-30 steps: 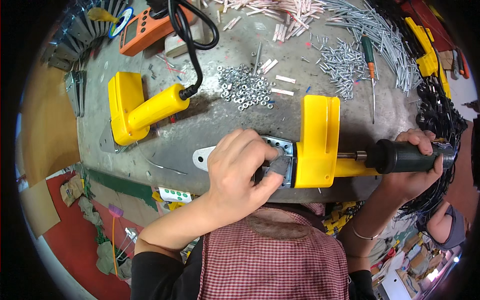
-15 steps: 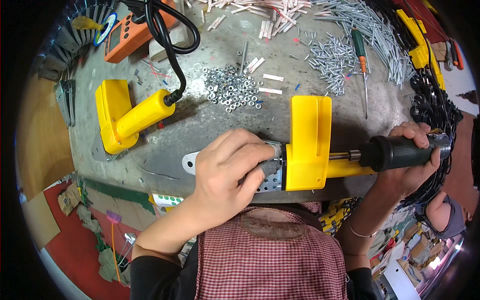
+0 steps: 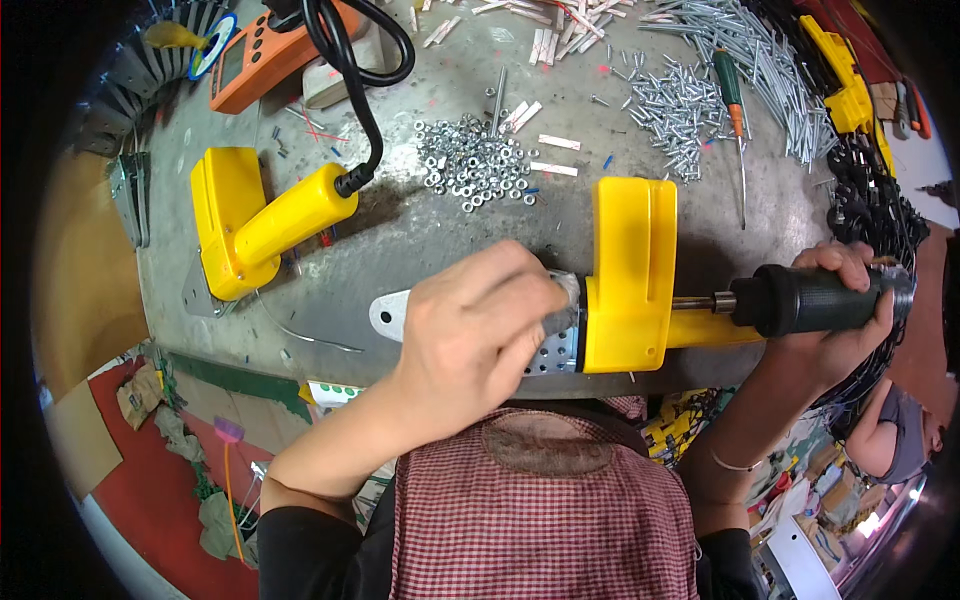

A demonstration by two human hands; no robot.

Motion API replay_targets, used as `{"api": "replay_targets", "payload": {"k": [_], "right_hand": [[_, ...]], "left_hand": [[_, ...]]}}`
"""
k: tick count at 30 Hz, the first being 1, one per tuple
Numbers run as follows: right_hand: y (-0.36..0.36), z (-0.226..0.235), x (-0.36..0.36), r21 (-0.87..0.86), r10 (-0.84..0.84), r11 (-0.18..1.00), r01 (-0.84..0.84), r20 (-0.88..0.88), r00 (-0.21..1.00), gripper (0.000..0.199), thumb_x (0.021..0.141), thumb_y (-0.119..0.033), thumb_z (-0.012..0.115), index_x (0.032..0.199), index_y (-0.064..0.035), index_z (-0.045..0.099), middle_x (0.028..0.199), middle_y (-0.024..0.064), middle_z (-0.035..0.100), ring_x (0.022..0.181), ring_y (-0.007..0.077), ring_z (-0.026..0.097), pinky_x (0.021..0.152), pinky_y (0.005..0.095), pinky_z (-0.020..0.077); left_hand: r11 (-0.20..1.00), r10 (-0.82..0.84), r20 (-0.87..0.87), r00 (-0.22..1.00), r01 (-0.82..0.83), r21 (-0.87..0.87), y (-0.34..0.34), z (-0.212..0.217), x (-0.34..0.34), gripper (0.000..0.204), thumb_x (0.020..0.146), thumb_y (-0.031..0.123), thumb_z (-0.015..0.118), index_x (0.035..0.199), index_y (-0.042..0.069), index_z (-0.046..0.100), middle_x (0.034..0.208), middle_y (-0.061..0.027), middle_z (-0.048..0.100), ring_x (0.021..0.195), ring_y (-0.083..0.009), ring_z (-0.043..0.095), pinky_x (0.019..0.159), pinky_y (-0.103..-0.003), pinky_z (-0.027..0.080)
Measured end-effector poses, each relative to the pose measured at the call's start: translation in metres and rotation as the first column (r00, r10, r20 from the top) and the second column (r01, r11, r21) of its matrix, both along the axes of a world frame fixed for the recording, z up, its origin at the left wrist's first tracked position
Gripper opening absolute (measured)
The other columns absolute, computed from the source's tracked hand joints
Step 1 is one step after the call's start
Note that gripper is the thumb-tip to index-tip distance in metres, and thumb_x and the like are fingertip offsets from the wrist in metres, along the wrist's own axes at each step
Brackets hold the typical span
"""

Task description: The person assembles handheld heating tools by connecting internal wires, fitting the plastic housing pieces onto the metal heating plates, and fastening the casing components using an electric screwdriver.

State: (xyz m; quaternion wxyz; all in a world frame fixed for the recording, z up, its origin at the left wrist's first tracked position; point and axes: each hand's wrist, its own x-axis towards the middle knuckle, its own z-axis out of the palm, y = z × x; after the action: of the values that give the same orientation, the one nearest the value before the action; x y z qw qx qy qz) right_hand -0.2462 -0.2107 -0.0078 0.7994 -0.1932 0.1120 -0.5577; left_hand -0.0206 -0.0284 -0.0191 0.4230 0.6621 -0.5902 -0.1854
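Observation:
My left hand [image 3: 475,340] is closed on a perforated metal plate [image 3: 552,355] that joins a yellow plastic housing [image 3: 632,275]. Worn grey wraps cover some of its fingertips, and the plate's rounded end with one hole shows left of the hand. In my right hand [image 3: 840,315] is a dark electric screwdriver [image 3: 815,300], its fingers wrapped round the body. The driver lies level, and its shaft [image 3: 700,302] reaches left to the housing's right side. A yellow handle [image 3: 715,328] runs beneath the shaft. The shaft's tip is hidden by the housing.
A similar yellow tool [image 3: 270,228] with a black cord lies at left. Beyond are a pile of nuts [image 3: 475,165], short screws [image 3: 680,115], long bolts [image 3: 760,70], a green-handled screwdriver [image 3: 730,90] and an orange meter [image 3: 270,60]. Black cables [image 3: 870,200] line the right edge.
The whole view has shifted slightly, so bench items sit a little farther right. My left fingers have shifted slightly on the plate. Both hands keep their holds.

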Motion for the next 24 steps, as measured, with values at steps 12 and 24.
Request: {"api": "replay_targets", "payload": {"k": [12,24], "right_hand": [[0.036,0.001,-0.01,0.022,-0.055,0.998,0.053,0.116,0.992,0.035,0.081,-0.018,0.065,0.104,-0.003,0.043,0.076,0.0009,0.046,0.072,0.0125,0.05,0.078,0.031,0.0437],[0.036,0.0,-0.016,-0.036,-0.083,0.996,0.085,0.031,0.996,0.043,0.086,-0.022,0.057,0.117,-0.0013,0.035,0.081,0.0015,0.042,0.076,0.0135,0.048,0.085,0.0351,0.0434]], "left_hand": [[0.999,-0.034,0.201,0.979,0.035,-0.002,0.014,-0.008,-0.007,0.059,0.068,0.033,0.07,0.115,0.0,0.057,0.118,-0.0165,0.056,0.105,-0.0369,0.055,0.088,-0.046,0.041],[0.975,0.144,0.644,0.751,-0.221,0.039,0.005,0.01,0.035,0.022,0.065,0.004,0.064,0.087,0.002,0.065,0.084,-0.0085,0.059,0.078,-0.0261,0.06,0.069,-0.035,0.051]]}}
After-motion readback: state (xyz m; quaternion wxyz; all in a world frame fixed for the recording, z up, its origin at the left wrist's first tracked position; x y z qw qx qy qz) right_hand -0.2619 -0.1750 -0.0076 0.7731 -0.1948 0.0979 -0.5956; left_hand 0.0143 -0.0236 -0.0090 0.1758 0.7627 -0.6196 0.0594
